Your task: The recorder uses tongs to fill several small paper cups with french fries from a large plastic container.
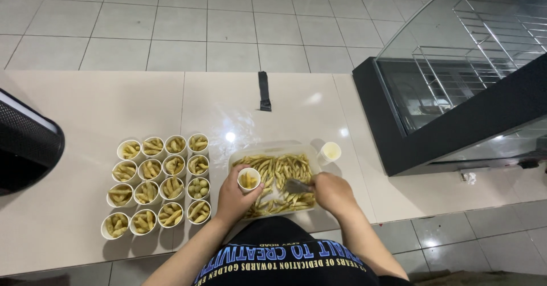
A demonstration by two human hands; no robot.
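Left hand [231, 197] gripping a small paper cup [249, 179] over the tray of fried sticks [277, 175]. Right hand [332, 192] closed on tongs [297, 186] inside that tray. Filled cups [156, 183] grouped left of both, on the counter [85, 121].

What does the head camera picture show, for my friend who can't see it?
A person's left hand holds a small paper cup over a clear tray of fried sticks, while the right hand works metal tongs in the tray. Sixteen filled cups stand in rows to the left on a pale counter, and one empty-looking cup sits beside the tray.
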